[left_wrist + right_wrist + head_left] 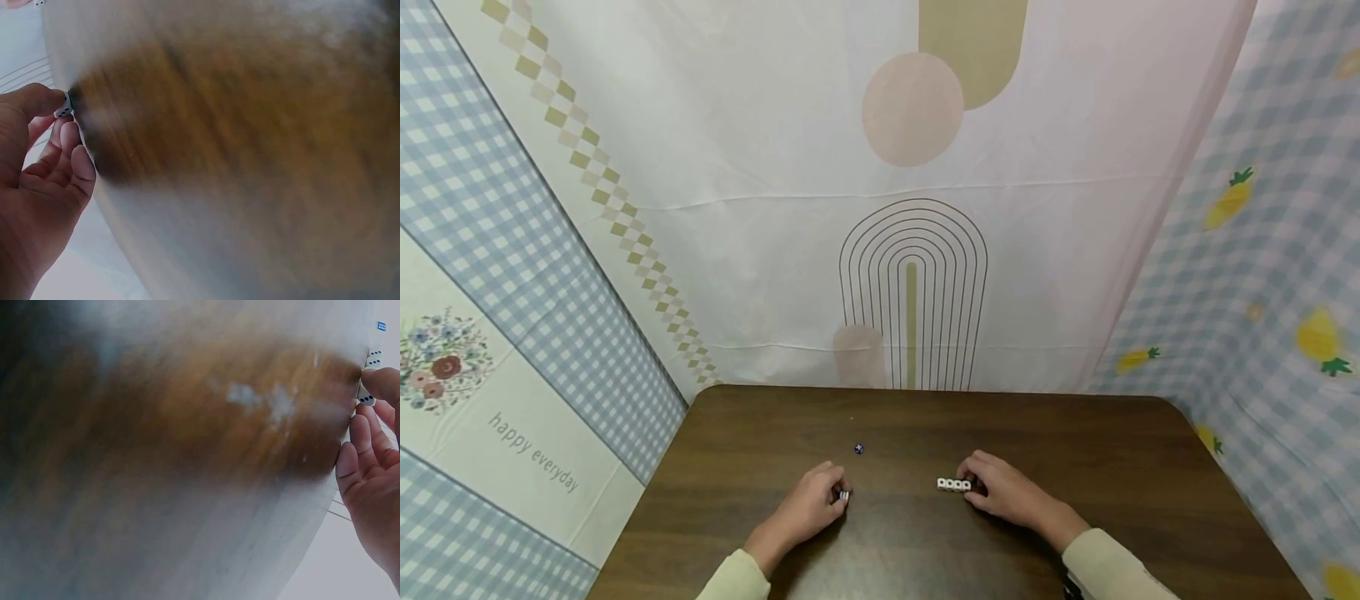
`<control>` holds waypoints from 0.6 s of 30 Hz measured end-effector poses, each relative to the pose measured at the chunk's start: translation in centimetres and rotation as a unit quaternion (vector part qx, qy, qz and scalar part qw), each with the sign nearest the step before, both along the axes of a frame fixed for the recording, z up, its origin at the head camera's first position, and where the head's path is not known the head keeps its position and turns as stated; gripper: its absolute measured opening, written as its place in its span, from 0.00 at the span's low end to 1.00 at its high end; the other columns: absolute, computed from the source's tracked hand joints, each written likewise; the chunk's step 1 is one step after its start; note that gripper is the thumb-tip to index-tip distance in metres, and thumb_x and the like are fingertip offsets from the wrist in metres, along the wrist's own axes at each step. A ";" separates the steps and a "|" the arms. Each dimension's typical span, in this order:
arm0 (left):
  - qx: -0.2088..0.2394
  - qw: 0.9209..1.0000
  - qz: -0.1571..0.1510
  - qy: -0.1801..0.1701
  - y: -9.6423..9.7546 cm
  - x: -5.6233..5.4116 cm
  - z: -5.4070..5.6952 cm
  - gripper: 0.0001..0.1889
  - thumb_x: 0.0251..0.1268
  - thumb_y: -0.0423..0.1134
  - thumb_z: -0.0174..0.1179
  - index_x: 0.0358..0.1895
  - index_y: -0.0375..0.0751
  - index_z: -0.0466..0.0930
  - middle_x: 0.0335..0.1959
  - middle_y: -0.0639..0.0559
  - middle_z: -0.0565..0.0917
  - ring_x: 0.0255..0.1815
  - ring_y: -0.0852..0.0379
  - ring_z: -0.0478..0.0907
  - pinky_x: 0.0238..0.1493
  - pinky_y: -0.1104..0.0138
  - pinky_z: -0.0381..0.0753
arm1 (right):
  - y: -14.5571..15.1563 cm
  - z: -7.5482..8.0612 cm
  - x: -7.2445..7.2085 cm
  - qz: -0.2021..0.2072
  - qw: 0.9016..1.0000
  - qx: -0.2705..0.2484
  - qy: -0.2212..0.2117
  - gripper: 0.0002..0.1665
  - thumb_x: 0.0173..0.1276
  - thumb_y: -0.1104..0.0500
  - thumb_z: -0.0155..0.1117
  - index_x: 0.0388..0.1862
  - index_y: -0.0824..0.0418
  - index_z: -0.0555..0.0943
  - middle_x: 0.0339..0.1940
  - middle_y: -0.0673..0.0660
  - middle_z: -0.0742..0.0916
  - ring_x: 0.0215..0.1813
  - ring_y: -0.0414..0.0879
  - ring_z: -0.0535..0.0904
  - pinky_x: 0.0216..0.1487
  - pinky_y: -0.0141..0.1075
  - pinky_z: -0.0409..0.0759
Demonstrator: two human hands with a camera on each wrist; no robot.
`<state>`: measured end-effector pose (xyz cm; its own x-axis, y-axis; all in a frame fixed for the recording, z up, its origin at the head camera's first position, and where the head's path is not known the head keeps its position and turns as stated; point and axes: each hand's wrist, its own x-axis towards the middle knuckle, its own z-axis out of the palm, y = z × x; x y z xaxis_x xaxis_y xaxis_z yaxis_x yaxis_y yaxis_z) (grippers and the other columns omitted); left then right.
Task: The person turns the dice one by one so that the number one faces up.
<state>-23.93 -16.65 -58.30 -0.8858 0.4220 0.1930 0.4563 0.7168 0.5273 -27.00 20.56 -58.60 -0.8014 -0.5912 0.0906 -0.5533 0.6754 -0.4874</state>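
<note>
My left hand (808, 504) pinches a white die (64, 106) between thumb and index finger, its other fingers curled in the left wrist view. Across from it, my right hand (1006, 487) lies at the right end of a short row of several white dice (952, 484). Its thumb and index finger grip the end die (365, 397), whose dark blue pips show in the right wrist view. Behind the hands, a blue die (859, 448) with white pips sits alone on the table, nearer the left hand.
Both hands work at a brown wood-grain table (917, 542) with rounded far corners. A white patterned cloth (760, 275) hangs behind it. Blue checked cloths (1232, 275) hang at the sides.
</note>
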 end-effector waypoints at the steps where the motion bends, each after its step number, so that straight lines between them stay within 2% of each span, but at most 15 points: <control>1: 0.001 1.000 -0.002 -0.001 0.0 0.0 0.0 0.09 0.57 0.28 0.69 0.33 0.44 0.79 0.32 0.56 0.76 0.31 0.68 0.70 0.33 0.71 0.74 | 0.0 0.0 0.0 0.000 1.000 0.000 0.000 0.11 0.66 0.60 0.73 0.45 0.51 0.81 0.40 0.43 0.79 0.40 0.32 0.76 0.40 0.30 0.79; 9: -0.002 1.000 -0.003 0.000 0.1 -0.1 0.2 0.09 0.57 0.28 0.68 0.33 0.46 0.79 0.31 0.57 0.76 0.32 0.68 0.70 0.34 0.71 0.74 | 0.1 0.2 0.1 0.006 1.000 -0.005 0.013 0.11 0.66 0.64 0.72 0.43 0.51 0.81 0.39 0.43 0.79 0.40 0.33 0.76 0.40 0.31 0.78; 18: -0.013 1.000 -0.009 0.002 0.4 -0.1 0.4 0.08 0.55 0.28 0.66 0.32 0.46 0.80 0.30 0.57 0.74 0.31 0.66 0.67 0.33 0.71 0.72 | 0.0 0.1 0.1 0.001 1.000 -0.006 0.016 0.11 0.66 0.63 0.72 0.43 0.51 0.81 0.39 0.43 0.79 0.40 0.33 0.75 0.40 0.30 0.78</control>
<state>-24.01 -16.29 -57.88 -0.8774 0.4421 0.1862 0.4712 0.7217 0.5071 -26.94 20.61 -58.53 -0.7966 -0.5919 0.1230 -0.5702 0.6680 -0.4782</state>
